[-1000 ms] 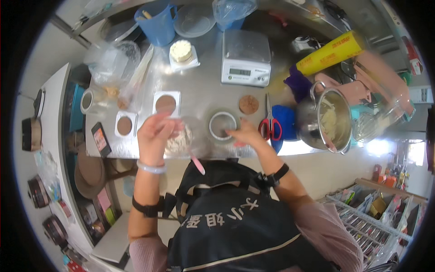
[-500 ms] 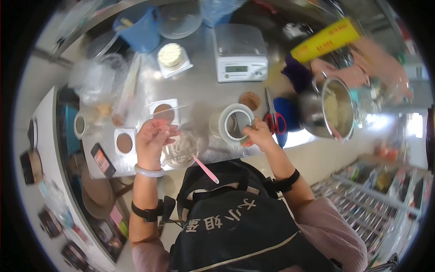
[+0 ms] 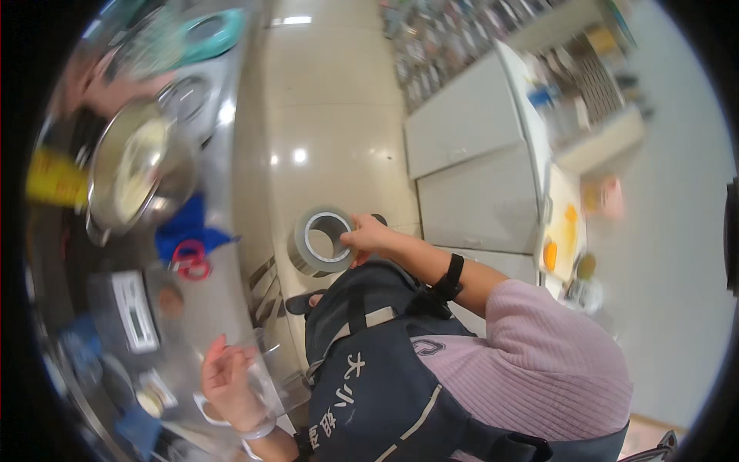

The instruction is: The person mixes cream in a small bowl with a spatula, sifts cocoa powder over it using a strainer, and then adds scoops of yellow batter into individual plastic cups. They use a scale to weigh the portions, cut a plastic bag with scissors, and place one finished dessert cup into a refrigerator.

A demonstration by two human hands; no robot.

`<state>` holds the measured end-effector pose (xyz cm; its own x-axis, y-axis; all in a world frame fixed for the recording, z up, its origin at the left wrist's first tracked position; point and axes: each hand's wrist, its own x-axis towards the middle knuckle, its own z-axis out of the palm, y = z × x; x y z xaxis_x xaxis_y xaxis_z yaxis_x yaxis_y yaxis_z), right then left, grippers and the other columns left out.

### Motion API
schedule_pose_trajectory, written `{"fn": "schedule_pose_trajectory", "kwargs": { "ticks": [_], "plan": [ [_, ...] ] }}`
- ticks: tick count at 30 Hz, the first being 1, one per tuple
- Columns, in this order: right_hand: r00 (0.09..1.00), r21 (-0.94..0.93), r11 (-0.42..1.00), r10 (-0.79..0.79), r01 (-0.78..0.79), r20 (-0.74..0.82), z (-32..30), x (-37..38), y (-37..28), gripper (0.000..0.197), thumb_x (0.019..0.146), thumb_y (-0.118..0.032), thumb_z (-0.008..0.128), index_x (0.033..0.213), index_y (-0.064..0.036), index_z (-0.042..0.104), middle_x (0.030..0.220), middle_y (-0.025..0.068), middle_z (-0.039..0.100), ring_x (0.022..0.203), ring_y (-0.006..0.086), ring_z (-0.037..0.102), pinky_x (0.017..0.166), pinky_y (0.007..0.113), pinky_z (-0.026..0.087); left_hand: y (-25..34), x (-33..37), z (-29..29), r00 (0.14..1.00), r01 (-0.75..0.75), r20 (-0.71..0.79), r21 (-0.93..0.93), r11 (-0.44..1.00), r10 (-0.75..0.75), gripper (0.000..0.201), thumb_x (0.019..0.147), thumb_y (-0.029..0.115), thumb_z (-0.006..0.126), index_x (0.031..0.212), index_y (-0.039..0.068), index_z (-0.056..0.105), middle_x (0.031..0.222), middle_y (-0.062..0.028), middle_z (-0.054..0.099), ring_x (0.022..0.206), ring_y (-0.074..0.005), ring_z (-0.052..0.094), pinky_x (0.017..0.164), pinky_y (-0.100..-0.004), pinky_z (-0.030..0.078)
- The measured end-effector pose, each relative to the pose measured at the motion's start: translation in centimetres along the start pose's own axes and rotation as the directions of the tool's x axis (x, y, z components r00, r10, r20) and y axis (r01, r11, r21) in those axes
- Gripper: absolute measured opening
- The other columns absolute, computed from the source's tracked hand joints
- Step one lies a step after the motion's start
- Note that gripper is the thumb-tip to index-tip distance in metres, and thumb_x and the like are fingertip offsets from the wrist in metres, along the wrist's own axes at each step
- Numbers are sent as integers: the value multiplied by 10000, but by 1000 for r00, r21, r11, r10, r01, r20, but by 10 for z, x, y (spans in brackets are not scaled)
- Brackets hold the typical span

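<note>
In my right hand (image 3: 371,236) is a wide roll of clear plastic film (image 3: 299,240), gripped by its near rim with the thumb at the hollow core. It is out over the floor, past the table edge. My left hand (image 3: 231,385), somewhat blurred, is at the table edge with its fingers curled. A strip of clear film (image 3: 283,376) extends from those fingers toward my apron; its far end is hard to see. Beside the left hand lie a brown round disc (image 3: 171,302) and a pale round cake (image 3: 150,401).
On the metal table are a digital scale (image 3: 137,312), red-handled scissors (image 3: 192,260), a blue cloth (image 3: 181,231), a steel pot (image 3: 185,173) holding a pale mixture and a yellow box (image 3: 54,179). Across the tiled floor (image 3: 331,131) stand white cabinets (image 3: 473,204) bearing a white tray (image 3: 573,245).
The view has swung to the right. My right hand has carried the film roll from above the table out over the floor, while the left hand stays by the table.
</note>
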<state>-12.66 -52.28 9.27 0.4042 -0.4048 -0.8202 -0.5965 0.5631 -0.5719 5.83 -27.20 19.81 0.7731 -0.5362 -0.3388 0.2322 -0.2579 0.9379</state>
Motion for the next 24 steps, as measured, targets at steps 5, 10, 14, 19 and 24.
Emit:
{"fn": "schedule_pose_trajectory", "kwargs": {
  "ticks": [5,10,14,19,24],
  "plan": [
    [975,317,947,122,-58,-186,-157,9,94,390,733,-64,526,1084,75,428,724,208,585,470,257,609,373,304,503,-57,50,186,915,-62,402,192,979,-21,210,738,-42,625,945,-42,592,853,-91,618,746,-156,607,666,-237,479],
    [924,531,845,253,-66,-288,-257,-10,160,449,741,-50,514,1147,69,367,763,206,589,490,261,617,361,279,488,-123,106,404,746,60,629,264,963,-219,219,732,29,660,932,-41,607,861,-75,627,778,-127,586,685,-236,481],
    [858,714,698,395,-48,-329,-307,-4,195,403,759,-67,495,1131,52,393,811,192,587,516,257,624,367,267,482,-201,145,561,593,-93,710,529,843,-380,212,763,31,632,957,-53,611,850,-108,643,721,-152,609,644,-248,510],
    [754,877,480,573,9,-321,-337,13,250,374,762,-72,481,1107,52,409,815,186,593,545,255,631,389,269,496,-280,138,726,432,-468,805,585,663,-406,137,712,-6,631,844,15,660,811,-97,659,696,-151,614,613,-270,498],
    [643,927,374,707,13,-294,-350,28,246,346,765,-69,497,1076,52,408,817,211,592,538,262,627,423,299,515,-388,159,814,183,-776,977,211,594,-108,117,687,5,607,775,50,669,1044,-142,601,741,-255,622,657,-309,488]
  ]
}}
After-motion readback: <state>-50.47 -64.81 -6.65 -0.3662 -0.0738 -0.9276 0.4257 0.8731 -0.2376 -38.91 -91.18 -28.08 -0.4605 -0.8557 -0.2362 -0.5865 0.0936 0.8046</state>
